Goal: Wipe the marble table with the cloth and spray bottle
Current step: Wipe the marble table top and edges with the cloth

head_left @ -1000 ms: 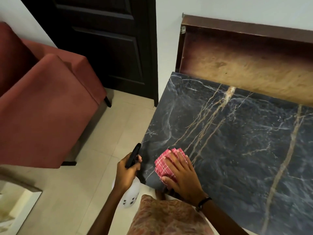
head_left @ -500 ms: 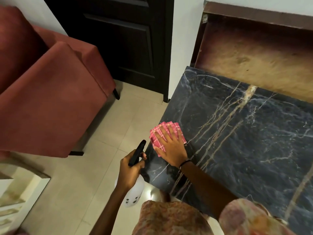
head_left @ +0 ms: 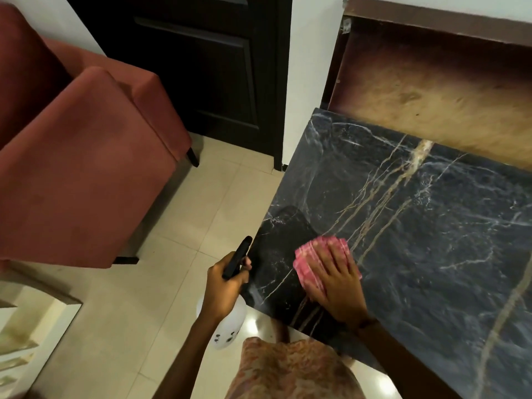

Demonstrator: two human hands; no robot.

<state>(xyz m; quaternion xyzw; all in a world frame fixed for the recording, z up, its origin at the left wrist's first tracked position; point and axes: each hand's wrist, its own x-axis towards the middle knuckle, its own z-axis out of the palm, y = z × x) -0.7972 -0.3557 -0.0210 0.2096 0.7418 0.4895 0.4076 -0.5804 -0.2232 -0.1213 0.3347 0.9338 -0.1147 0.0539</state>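
A dark marble table (head_left: 431, 240) with pale gold and white veins fills the right half of the head view. My right hand (head_left: 336, 286) lies flat with straight fingers on a folded pink checked cloth (head_left: 309, 262), pressing it onto the marble near the table's front left corner. A damp streak shows on the stone beyond the cloth. My left hand (head_left: 226, 283) grips a white spray bottle (head_left: 227, 326) by its black trigger head (head_left: 237, 256), held off the table's left edge over the floor.
A rust-red armchair (head_left: 77, 168) stands on the left on the beige tiled floor (head_left: 178, 226). A dark door (head_left: 201, 67) is behind it. A brown wooden panel (head_left: 431, 90) leans on the wall behind the table. A mirror or shelf (head_left: 26, 335) shows at the lower left.
My right hand slid the cloth away along the left edge, then back toward the front and a little to the right. The left hand with the bottle stayed beside the table.
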